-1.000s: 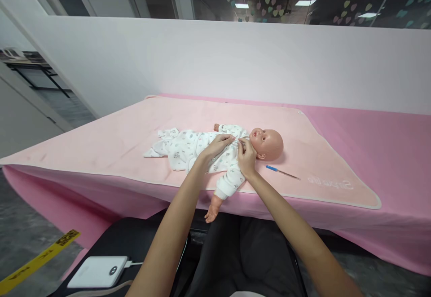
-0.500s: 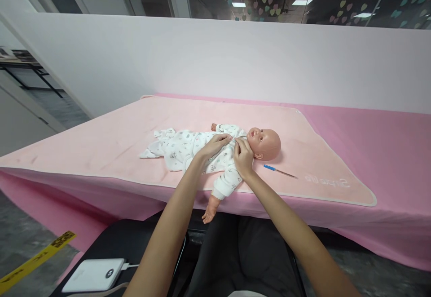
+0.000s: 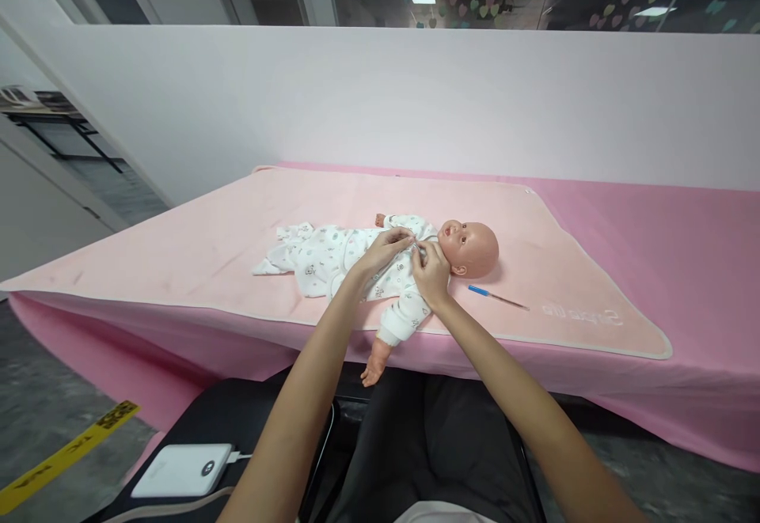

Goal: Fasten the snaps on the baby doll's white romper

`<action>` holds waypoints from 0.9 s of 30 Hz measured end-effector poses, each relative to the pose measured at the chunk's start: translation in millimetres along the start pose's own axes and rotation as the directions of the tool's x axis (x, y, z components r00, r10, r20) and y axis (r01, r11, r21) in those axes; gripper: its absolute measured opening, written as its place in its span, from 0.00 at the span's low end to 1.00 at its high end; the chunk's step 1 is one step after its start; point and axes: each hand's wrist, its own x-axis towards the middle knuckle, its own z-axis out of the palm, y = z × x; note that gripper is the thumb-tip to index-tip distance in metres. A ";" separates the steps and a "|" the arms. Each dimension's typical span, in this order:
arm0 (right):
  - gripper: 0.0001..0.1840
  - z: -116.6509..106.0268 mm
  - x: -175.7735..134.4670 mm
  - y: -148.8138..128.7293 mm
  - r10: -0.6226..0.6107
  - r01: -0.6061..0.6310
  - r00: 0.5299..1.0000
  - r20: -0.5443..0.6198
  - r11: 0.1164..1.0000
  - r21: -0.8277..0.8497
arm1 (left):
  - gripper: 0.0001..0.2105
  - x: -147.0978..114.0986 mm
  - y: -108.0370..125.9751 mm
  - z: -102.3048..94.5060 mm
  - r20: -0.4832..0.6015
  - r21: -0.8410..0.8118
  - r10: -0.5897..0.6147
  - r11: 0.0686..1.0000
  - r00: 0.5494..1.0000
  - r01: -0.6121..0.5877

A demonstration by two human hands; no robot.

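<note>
A baby doll lies on its back, head to the right, with one arm hanging over the near table edge. It wears a white printed baby top and matching trousers. At the upper chest, just below the chin, my left hand pinches the front of the top. My right hand is closed on the same cloth near the collar, its fingertips almost meeting the left ones. Whatever small part of the cloth lies between the fingertips is too small to make out.
A thin stick with a blue handle lies right of the doll on the pale pink mat. Pink cloth covers the table, backed by a white wall. A white power bank rests on a black chair at lower left.
The view has shifted slightly. Both hands stay at the top's chest, with only small finger movements; the doll lies as before.
</note>
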 end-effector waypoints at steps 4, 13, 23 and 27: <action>0.09 0.1 -0.1 -0.4 0.015 -0.015 1.000 0.000 1.000 -0.005 | 0.13 1.1 -1.4 -0.3 0.014 0.026 -0.012 1.000 1.000 0.011; 0.08 0.1 -0.4 0.8 0.049 -0.048 0.998 -0.032 0.998 0.032 | 0.12 0.0 0.1 -1.2 0.049 0.071 0.021 0.997 0.999 -0.024; 0.07 0.6 -1.0 3.5 0.053 -0.050 0.998 -0.035 0.996 0.080 | 0.07 2.8 -3.1 0.0 0.006 0.009 -0.006 1.000 1.000 0.006; 0.07 0.7 -0.6 3.8 0.052 -0.049 0.998 -0.043 0.996 0.078 | 0.07 2.9 -1.9 0.4 0.013 -0.028 -0.032 0.999 0.999 0.032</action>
